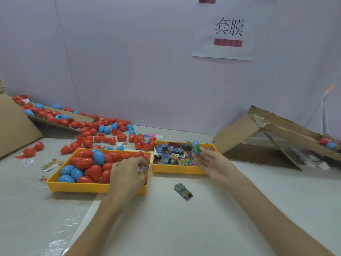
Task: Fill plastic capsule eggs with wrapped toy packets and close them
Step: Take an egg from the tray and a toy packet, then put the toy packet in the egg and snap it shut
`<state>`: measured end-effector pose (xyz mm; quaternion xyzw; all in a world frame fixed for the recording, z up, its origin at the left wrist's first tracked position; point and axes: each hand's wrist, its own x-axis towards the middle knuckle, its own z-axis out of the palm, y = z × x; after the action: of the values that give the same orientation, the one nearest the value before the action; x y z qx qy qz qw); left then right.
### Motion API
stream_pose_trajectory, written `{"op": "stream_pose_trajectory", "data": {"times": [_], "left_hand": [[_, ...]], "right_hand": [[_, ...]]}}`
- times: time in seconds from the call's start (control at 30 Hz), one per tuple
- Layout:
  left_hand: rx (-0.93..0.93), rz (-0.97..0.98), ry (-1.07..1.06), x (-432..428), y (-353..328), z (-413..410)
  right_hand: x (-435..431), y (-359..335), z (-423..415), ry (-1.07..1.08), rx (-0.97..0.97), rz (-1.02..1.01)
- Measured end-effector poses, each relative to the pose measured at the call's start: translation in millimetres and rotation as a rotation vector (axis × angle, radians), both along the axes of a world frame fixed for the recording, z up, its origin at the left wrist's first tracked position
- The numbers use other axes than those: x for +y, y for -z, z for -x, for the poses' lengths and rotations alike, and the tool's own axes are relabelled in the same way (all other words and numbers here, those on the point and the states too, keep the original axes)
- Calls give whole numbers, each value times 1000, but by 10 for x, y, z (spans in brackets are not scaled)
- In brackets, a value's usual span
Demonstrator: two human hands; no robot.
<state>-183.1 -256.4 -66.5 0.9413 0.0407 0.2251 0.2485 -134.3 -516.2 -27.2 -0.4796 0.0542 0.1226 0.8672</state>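
Note:
A yellow tray (77, 187) at the left holds red and blue capsule eggs (88, 163). Beside it, a second yellow tray (177, 170) holds wrapped toy packets (173, 156). My left hand (127, 172) hovers over the right end of the egg tray, fingers curled round a small blue piece (144, 168) that is mostly hidden. My right hand (212, 163) is above the packet tray with fingers stretched out. A blue egg (196, 147) with a green packet showing in it sits at its fingertips. One packet (183, 191) lies loose on the table in front of the trays.
Many red and blue eggs (103, 130) spill across the table's back left from a cardboard flap (14, 126). A collapsed cardboard box (258, 137) with a few eggs lies at the right. Stray packets (49, 164) lie left of the egg tray. A white wall with a paper sign (230, 28) closes the back.

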Motion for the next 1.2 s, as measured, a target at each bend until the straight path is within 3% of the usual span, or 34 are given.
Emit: {"op": "stream_pose_trajectory", "data": {"times": [0.07,0.17,0.23,0.37,0.57,0.73,0.9,1.2], "left_hand": [[-17,7,3,1,5,1],[-31,7,9,2,13,-8],[-27,12,9,6,18,-4],[-18,13,10,6,7,0],[-24,50,27,-15,-26,26],[-25,180,103,15,-37,18],[-76,330,122,79,-91,-13],[-7,265,-63,249,-85,-19]], "right_hand": [[-151,-278,-179,37,-64,-79],[-524,-729,-469,332,-179,-327],[-669,-793,-527,485,-149,-356],[-495,-436,-369,406,-185,-66],[-248,48,-1,429,-468,506],[-135,118,153,160,-740,844],[-6,217,242,-274,-742,1168],[97,299,277,-378,-748,1341]]}}
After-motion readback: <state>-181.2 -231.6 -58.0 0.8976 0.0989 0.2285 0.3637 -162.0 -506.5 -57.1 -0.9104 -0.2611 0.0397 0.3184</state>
